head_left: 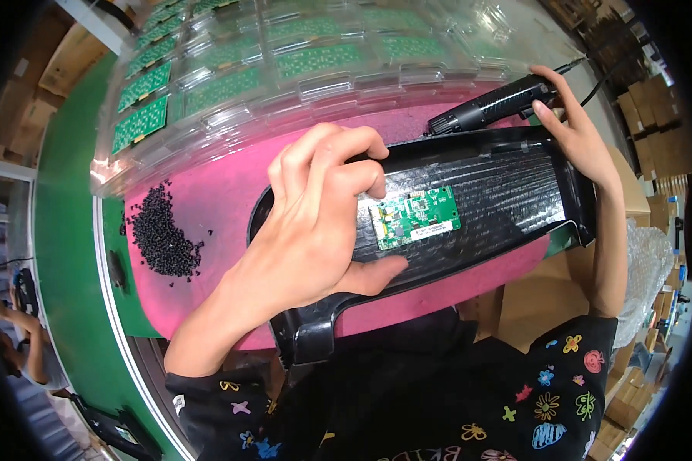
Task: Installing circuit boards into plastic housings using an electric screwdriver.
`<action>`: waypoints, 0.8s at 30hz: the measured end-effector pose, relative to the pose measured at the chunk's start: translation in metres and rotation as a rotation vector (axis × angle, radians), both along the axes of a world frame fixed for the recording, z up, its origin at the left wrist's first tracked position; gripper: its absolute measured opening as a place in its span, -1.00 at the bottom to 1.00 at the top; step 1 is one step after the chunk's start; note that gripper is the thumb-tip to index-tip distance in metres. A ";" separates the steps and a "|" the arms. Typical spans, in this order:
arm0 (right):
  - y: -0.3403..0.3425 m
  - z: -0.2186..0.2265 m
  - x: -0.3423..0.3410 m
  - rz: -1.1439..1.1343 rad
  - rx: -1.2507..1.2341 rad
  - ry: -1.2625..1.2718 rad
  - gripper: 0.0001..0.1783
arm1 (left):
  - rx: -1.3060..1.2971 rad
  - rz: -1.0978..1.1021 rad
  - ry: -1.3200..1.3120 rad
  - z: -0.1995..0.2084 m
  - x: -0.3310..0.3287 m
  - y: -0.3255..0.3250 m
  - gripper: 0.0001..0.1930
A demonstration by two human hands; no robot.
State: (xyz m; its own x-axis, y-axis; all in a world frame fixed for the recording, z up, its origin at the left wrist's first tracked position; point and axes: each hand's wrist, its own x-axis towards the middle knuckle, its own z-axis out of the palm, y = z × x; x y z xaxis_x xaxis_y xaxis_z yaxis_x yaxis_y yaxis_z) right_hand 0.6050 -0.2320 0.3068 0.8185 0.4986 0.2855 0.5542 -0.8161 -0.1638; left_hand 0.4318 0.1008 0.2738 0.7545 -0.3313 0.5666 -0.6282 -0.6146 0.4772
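A long black plastic housing (507, 184) lies tilted in front of me, its ribbed inner side up. On its floor sits a small green circuit board (430, 211) with a white label along one edge. Over the housing's left part reaches my left hand (323, 207), fingers bent and thumb spread well away from them, beside the board's left end. Nothing shows between them. At the far right my right hand (580, 134) grips a black electric screwdriver (488, 106), its tip pointing left above the housing's far edge.
Beneath the housing is a pink mat (231, 165) on a green table (69, 192). A heap of small black screws (161, 234) lies at left. Clear plastic trays (269, 107) with several green boards stand behind. Cardboard boxes (653, 146) and bubble wrap (644, 269) are at right; another person (27, 338) is far left.
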 end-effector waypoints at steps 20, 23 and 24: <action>0.132 0.024 -0.054 0.776 1.847 1.106 -0.66 | -0.104 0.115 0.108 -0.002 0.002 0.003 -0.63; 0.135 0.016 -0.066 0.856 1.812 1.174 -0.72 | -0.148 0.050 0.138 0.004 0.001 0.003 -0.66; 0.136 0.013 -0.068 0.885 1.818 1.191 -0.72 | -0.167 0.005 0.179 0.005 0.001 0.003 -0.71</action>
